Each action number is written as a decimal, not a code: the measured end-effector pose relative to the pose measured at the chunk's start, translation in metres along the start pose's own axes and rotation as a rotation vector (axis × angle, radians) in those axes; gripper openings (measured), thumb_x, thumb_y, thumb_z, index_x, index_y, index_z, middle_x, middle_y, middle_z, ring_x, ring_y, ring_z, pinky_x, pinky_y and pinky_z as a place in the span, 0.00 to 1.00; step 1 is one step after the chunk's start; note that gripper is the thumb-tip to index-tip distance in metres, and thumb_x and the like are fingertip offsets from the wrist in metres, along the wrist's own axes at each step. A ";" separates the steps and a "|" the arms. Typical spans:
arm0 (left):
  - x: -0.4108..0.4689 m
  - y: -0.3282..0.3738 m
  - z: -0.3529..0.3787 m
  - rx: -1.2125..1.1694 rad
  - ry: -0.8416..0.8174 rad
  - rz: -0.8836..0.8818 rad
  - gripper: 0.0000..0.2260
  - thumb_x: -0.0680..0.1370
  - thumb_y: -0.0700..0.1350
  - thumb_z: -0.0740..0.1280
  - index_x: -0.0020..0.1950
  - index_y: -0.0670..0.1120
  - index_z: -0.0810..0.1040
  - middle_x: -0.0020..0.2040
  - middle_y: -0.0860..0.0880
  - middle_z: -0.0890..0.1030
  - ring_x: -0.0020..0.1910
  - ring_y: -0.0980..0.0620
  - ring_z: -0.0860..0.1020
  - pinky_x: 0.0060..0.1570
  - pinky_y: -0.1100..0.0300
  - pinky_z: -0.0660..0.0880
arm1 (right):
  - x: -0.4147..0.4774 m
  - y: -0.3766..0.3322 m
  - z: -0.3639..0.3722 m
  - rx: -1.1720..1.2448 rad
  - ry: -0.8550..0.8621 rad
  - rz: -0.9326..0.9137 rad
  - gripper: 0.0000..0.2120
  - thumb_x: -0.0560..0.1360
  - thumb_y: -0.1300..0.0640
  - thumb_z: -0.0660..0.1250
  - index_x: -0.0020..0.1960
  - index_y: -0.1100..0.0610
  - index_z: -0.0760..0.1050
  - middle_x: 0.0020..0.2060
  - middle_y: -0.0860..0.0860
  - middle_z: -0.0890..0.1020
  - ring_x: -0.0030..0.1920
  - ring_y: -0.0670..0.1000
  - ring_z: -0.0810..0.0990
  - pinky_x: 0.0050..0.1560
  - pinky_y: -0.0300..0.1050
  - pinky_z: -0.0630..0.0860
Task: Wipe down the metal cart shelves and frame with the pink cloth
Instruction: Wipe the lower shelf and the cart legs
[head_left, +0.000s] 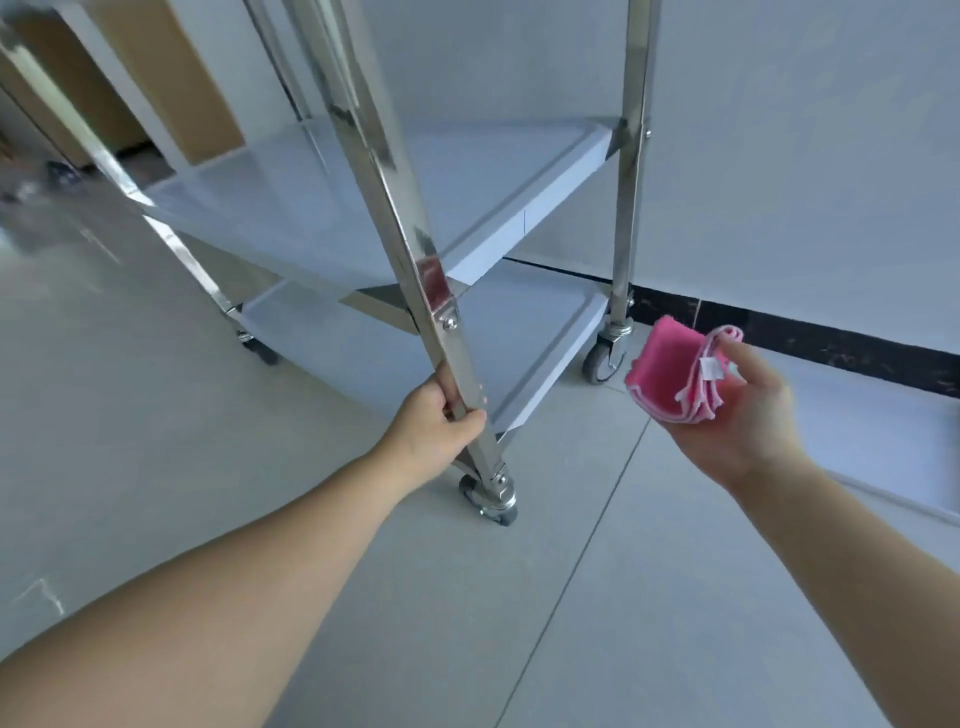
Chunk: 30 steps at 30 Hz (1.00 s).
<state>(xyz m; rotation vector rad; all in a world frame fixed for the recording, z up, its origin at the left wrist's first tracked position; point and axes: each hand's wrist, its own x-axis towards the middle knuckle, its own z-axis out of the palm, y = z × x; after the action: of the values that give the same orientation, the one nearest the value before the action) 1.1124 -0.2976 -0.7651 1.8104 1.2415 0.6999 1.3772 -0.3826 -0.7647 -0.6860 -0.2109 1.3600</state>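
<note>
Folded pink cloth (670, 379) held clear of the metal cart (631, 156) while the other hand grips a cart leg

The cloth sits at the right middle of the frame, folded into a thick pad with a white tag (709, 368) on its edge; the right hand (748, 426) holds it palm-up, fingers beneath and thumb laid over the top, above the floor (597, 597) and apart from the cart; the left hand (441, 421), at centre frame, is curled round the shiny front leg (410, 249), just above the corner of the lower shelf (431, 343); the middle shelf (363, 208) lies above it, pale and flat; a caster (493, 501) stands under the gripped leg and another caster (602, 358) under the rear right leg, close to the cloth; black skirting (831, 343) runs along the foot of the wall (805, 156) at right; a cardboard box (171, 78) shows at upper left
</note>
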 end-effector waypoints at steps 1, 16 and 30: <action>-0.007 -0.004 -0.007 0.008 0.023 -0.051 0.06 0.69 0.46 0.67 0.44 0.51 0.75 0.42 0.53 0.79 0.43 0.54 0.79 0.48 0.63 0.73 | -0.002 0.003 0.001 0.010 -0.007 0.015 0.17 0.76 0.53 0.62 0.61 0.61 0.75 0.48 0.56 0.82 0.50 0.56 0.83 0.49 0.55 0.80; -0.053 0.050 0.030 0.801 -0.147 -0.118 0.07 0.77 0.54 0.61 0.48 0.54 0.76 0.35 0.60 0.74 0.32 0.63 0.71 0.33 0.64 0.67 | -0.010 -0.015 -0.001 0.092 -0.049 0.004 0.08 0.77 0.54 0.63 0.49 0.58 0.77 0.41 0.54 0.82 0.44 0.54 0.83 0.48 0.56 0.79; 0.057 0.100 0.114 1.011 -0.245 0.196 0.13 0.78 0.48 0.58 0.62 0.51 0.71 0.59 0.53 0.76 0.55 0.49 0.75 0.49 0.57 0.71 | -0.012 -0.091 -0.063 0.215 0.113 -0.177 0.05 0.69 0.54 0.72 0.42 0.55 0.78 0.47 0.53 0.76 0.51 0.56 0.78 0.59 0.68 0.71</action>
<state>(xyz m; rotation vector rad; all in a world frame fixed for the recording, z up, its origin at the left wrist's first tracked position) 1.2721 -0.2982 -0.7383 2.7459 1.3644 -0.1345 1.4823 -0.4192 -0.7602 -0.5475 -0.0330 1.1511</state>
